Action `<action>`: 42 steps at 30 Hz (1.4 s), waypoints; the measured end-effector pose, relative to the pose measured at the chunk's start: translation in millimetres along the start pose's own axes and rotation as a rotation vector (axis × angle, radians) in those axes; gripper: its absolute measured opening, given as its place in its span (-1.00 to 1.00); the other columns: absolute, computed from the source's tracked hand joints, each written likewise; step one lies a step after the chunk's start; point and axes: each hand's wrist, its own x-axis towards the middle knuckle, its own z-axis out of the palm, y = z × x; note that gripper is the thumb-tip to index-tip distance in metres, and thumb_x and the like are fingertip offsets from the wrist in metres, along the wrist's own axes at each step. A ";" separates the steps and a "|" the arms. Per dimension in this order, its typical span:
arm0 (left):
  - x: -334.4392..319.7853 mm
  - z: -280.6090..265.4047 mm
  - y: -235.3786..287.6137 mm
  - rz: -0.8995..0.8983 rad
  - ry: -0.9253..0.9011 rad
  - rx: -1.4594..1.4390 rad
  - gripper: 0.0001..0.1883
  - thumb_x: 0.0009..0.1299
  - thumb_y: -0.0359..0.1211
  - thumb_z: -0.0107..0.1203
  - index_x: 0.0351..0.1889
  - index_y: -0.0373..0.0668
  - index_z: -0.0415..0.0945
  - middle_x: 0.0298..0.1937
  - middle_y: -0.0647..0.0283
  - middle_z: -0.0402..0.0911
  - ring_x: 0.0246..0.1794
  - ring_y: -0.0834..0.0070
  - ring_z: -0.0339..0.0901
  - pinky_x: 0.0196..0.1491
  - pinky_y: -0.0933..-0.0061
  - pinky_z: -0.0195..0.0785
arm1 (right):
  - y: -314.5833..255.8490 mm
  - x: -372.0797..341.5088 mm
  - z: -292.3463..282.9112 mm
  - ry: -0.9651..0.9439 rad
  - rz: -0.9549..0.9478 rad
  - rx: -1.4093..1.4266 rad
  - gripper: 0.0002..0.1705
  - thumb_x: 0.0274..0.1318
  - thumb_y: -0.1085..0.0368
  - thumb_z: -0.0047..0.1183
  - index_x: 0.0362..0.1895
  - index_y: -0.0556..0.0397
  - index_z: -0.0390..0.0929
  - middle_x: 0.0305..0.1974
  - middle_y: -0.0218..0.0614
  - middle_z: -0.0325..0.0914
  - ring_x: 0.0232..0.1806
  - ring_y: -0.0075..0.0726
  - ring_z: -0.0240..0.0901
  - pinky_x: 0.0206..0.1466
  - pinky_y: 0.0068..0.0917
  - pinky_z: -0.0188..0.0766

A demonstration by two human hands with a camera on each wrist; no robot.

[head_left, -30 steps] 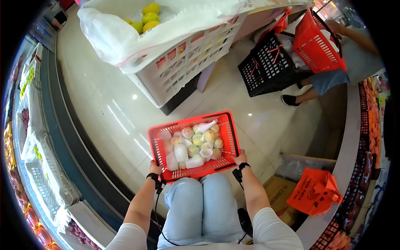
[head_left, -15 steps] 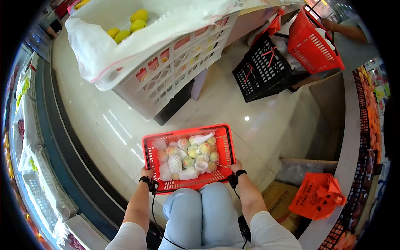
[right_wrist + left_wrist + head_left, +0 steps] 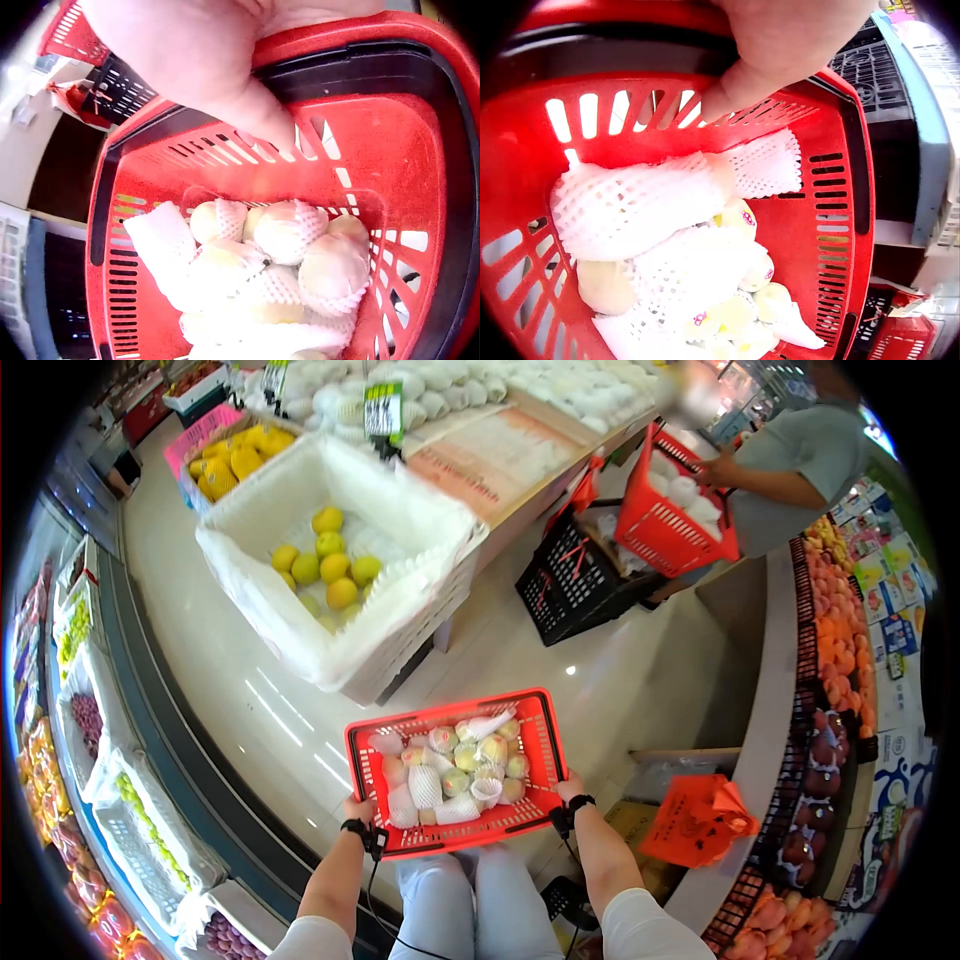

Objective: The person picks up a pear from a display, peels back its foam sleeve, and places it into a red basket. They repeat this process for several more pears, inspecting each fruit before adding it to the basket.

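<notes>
In the head view a red basket (image 3: 460,696) is held in front of the body, with several fruits (image 3: 466,757) in white foam nets inside. The left hand (image 3: 357,810) grips its left rim and the right hand (image 3: 571,788) its right rim. The left wrist view has the left hand (image 3: 784,45) over the rim, thumb inside against the slotted wall. In the right wrist view the right hand (image 3: 202,64) holds the opposite rim, thumb inside too. The fingers outside the basket are hidden. Netted fruits (image 3: 281,232) lie below the thumb.
A white lined crate (image 3: 330,460) with yellow-green fruits stands ahead. Beyond at right, a person (image 3: 800,460) holds a red basket (image 3: 670,520) by black baskets (image 3: 575,585). Fruit shelves line both sides; an orange bag (image 3: 695,820) lies at lower right.
The view has tilted up, showing more of the white crate and the display behind it. Both hands have kept their grip on the basket. The other person's red basket appears further left.
</notes>
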 end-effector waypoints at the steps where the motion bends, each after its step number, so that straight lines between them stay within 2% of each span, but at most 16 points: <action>1: -24.9 2.5 16.8 0.008 0.003 0.013 -0.65 0.08 -0.69 -0.03 -0.17 -0.29 0.54 -0.47 0.25 0.57 -0.62 0.56 0.46 -0.60 0.53 0.30 | -12.3 -14.2 -10.8 0.012 0.001 -0.015 -0.47 -0.26 0.60 0.04 -0.03 0.15 0.52 -0.25 -0.21 0.62 -0.21 -0.34 0.53 -0.06 -0.42 0.42; 2: -45.5 3.6 31.2 0.020 0.006 0.024 -0.66 0.08 -0.69 -0.03 -0.17 -0.29 0.53 -0.47 0.24 0.58 -0.61 0.56 0.46 -0.60 0.53 0.30 | -21.5 -28.8 -23.0 0.024 -0.002 -0.028 -0.48 -0.27 0.59 0.04 -0.04 0.16 0.53 -0.26 -0.21 0.62 -0.22 -0.35 0.53 -0.06 -0.42 0.42; 4: -74.9 -4.7 47.4 -0.013 -0.046 0.168 -0.69 0.11 -0.67 -0.01 -0.16 -0.32 0.51 -0.32 0.16 0.61 -0.40 0.37 0.59 -0.37 0.33 0.50 | -42.9 -61.7 -49.7 0.045 0.004 -0.194 -0.49 -0.29 0.58 0.05 -0.08 0.18 0.54 -0.28 -0.21 0.62 -0.23 -0.36 0.52 -0.09 -0.41 0.43; 8: -154.8 -16.9 88.5 0.059 -0.115 -0.011 -0.61 0.05 -0.69 -0.03 -0.11 -0.34 0.49 -0.35 0.16 0.62 -0.45 0.39 0.57 -0.39 0.39 0.46 | -80.7 -136.3 -106.2 -0.028 0.029 -0.125 -0.51 -0.30 0.55 0.12 -0.09 0.16 0.55 -0.28 -0.25 0.63 -0.23 -0.39 0.52 -0.11 -0.42 0.44; 9: -174.2 -21.8 105.2 0.057 -0.138 0.070 -0.59 0.05 -0.69 -0.03 -0.08 -0.34 0.48 -0.27 0.12 0.62 -0.37 0.35 0.59 -0.30 0.33 0.49 | -91.6 -156.8 -119.6 -0.053 0.006 -0.062 -0.51 -0.29 0.56 0.12 -0.09 0.15 0.55 -0.28 -0.27 0.63 -0.24 -0.42 0.52 -0.13 -0.44 0.45; 12: -228.6 -33.7 158.0 0.172 -0.217 0.091 -0.62 0.09 -0.63 0.03 -0.07 -0.33 0.47 -0.23 0.13 0.63 -0.31 0.40 0.58 -0.24 0.36 0.47 | -134.6 -230.9 -147.7 -0.103 -0.023 0.089 -0.48 -0.23 0.61 0.06 -0.02 0.15 0.50 -0.26 -0.32 0.60 -0.26 -0.45 0.51 -0.24 -0.50 0.46; 14: -246.8 -43.4 179.3 0.231 -0.290 0.174 -0.64 0.10 -0.60 0.05 -0.07 -0.34 0.47 -0.24 0.14 0.63 -0.29 0.43 0.58 -0.21 0.41 0.46 | -150.0 -274.3 -167.7 -0.065 -0.010 0.002 -0.50 -0.19 0.61 0.01 -0.01 0.17 0.48 -0.24 -0.30 0.59 -0.29 -0.43 0.51 -0.27 -0.48 0.45; 16: -274.4 -45.5 209.9 0.286 -0.301 0.203 -0.64 0.08 -0.60 0.07 -0.10 -0.34 0.47 -0.25 0.13 0.63 -0.29 0.44 0.58 -0.19 0.42 0.45 | -153.4 -316.1 -175.2 -0.017 -0.070 0.185 -0.56 -0.19 0.60 -0.02 -0.08 0.20 0.50 -0.29 -0.30 0.59 -0.35 -0.44 0.50 -0.29 -0.48 0.44; 18: -302.5 -41.9 242.1 0.385 -0.311 0.220 -0.65 0.06 -0.62 0.05 -0.12 -0.34 0.45 -0.29 0.15 0.62 -0.30 0.45 0.57 -0.20 0.43 0.44 | -185.0 -365.1 -183.3 0.042 -0.034 0.115 -0.58 -0.20 0.60 -0.01 -0.11 0.23 0.50 -0.30 -0.30 0.59 -0.34 -0.41 0.51 -0.28 -0.47 0.45; 20: -326.6 -35.7 270.1 0.451 -0.320 0.310 -0.64 0.06 -0.62 0.03 -0.12 -0.34 0.44 -0.27 0.15 0.61 -0.29 0.45 0.56 -0.21 0.43 0.44 | -175.8 -383.2 -191.9 0.079 -0.102 0.172 -0.59 -0.19 0.61 -0.01 -0.12 0.24 0.50 -0.28 -0.28 0.60 -0.33 -0.39 0.52 -0.27 -0.45 0.46; 23: -339.1 -24.7 289.6 0.406 -0.394 0.298 -0.63 0.08 -0.64 0.00 -0.09 -0.35 0.41 -0.26 0.14 0.60 -0.28 0.43 0.57 -0.21 0.45 0.44 | -208.2 -421.2 -205.0 0.074 -0.054 0.250 -0.62 -0.17 0.66 -0.01 -0.14 0.24 0.51 -0.29 -0.26 0.59 -0.33 -0.36 0.52 -0.28 -0.46 0.46; 25: -350.7 -12.9 304.4 0.323 -0.452 0.250 -0.61 0.09 -0.67 -0.02 -0.06 -0.36 0.38 -0.24 0.13 0.60 -0.28 0.42 0.57 -0.22 0.45 0.46 | -212.7 -425.1 -217.6 0.108 -0.024 0.254 -0.62 -0.16 0.65 0.00 -0.12 0.27 0.49 -0.28 -0.21 0.58 -0.34 -0.32 0.52 -0.31 -0.42 0.47; 29: -348.8 29.7 312.2 0.375 -0.468 0.213 -0.59 0.07 -0.69 0.01 -0.06 -0.36 0.37 -0.26 0.13 0.59 -0.33 0.43 0.58 -0.27 0.46 0.48 | -236.2 -414.1 -248.2 0.110 -0.018 0.280 -0.59 -0.19 0.66 0.00 -0.11 0.28 0.49 -0.26 -0.19 0.57 -0.32 -0.31 0.52 -0.31 -0.41 0.47; 36: -340.8 149.9 347.1 0.308 -0.447 0.244 -0.58 0.04 -0.68 0.02 -0.07 -0.34 0.40 -0.27 0.15 0.59 -0.38 0.45 0.57 -0.31 0.47 0.47 | -232.2 -302.2 -315.4 0.101 -0.067 0.318 -0.54 -0.28 0.68 -0.01 -0.13 0.26 0.49 -0.29 -0.31 0.57 -0.29 -0.38 0.50 -0.22 -0.48 0.44; 40: -328.2 227.2 367.1 0.395 -0.415 0.300 -0.57 0.04 -0.69 0.00 -0.06 -0.33 0.41 -0.28 0.17 0.59 -0.40 0.47 0.57 -0.34 0.49 0.47 | -258.8 -233.1 -366.4 0.095 -0.066 0.287 -0.53 -0.26 0.67 -0.04 -0.10 0.26 0.49 -0.27 -0.31 0.57 -0.28 -0.40 0.49 -0.21 -0.49 0.42; 42: -326.1 261.5 385.7 0.349 -0.408 0.289 -0.57 0.05 -0.69 0.00 -0.06 -0.32 0.40 -0.26 0.18 0.59 -0.36 0.47 0.57 -0.29 0.49 0.47 | -306.4 -214.1 -390.1 0.082 -0.088 0.300 -0.53 -0.24 0.68 -0.06 -0.09 0.26 0.48 -0.26 -0.30 0.57 -0.28 -0.39 0.49 -0.22 -0.49 0.43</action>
